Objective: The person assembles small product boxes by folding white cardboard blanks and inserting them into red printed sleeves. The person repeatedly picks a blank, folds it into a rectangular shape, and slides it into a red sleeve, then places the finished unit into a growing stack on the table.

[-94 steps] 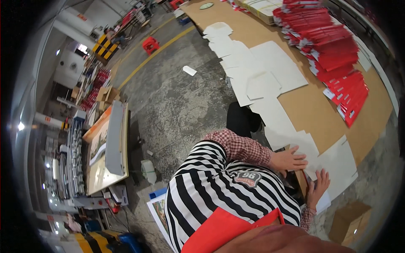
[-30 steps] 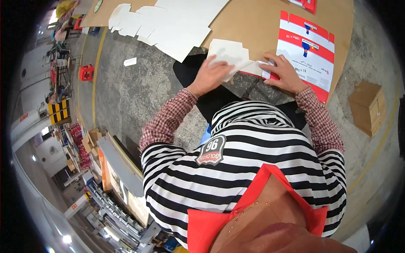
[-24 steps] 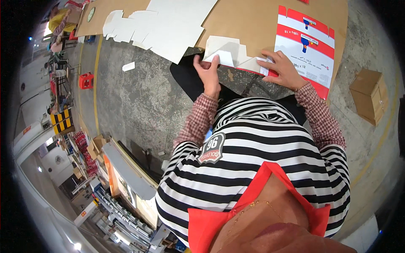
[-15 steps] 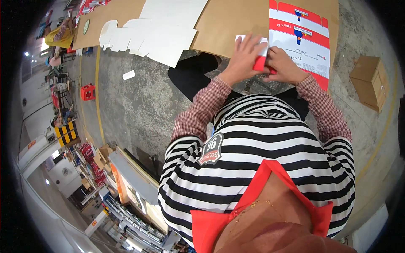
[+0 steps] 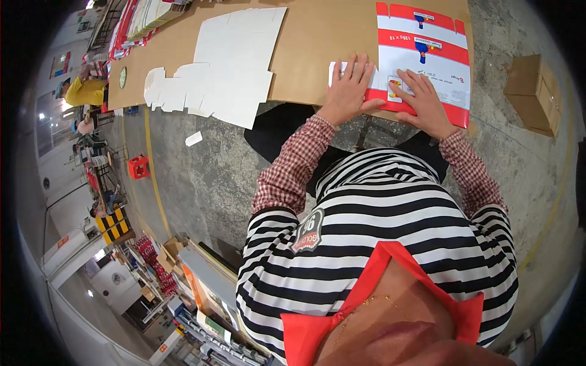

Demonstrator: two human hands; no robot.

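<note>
Change since half a second ago: the left hand (image 5: 349,91) has come off the right one and gone flat; the small white piece it carried now lies under it at the carton's left edge.

Left to right:

- White blanks (image 5: 235,61): loose flat die-cut sheets at 10 o'clock of the hands, spread over the brown table (image 5: 317,36) and overhanging its near edge.
- Left hand: fingers spread, palm down, gripping nothing. It presses a white flap (image 5: 337,68) where this meets the red-and-white carton (image 5: 427,55).
- Carton: printed flat blank lying on the table at 12 to 1 o'clock of the person, near the table's front edge. Long axis runs roughly 11 to 5 o'clock across the view, near edge turned slightly clockwise. Printed face up; red bands along far and near edges.
- Right hand (image 5: 421,100): open, fingers splayed, flat on the carton's near left part, holding nothing, just beside the left hand.
- Brown box (image 5: 536,91): on the floor at 2 o'clock, well apart.

Step in hand, as judged: pressing the white flap down against the carton, a flattening or creasing stage. Next move likely calls for even palm pressure along the join, with the right hand pinning the carton so it does not skid.
</note>
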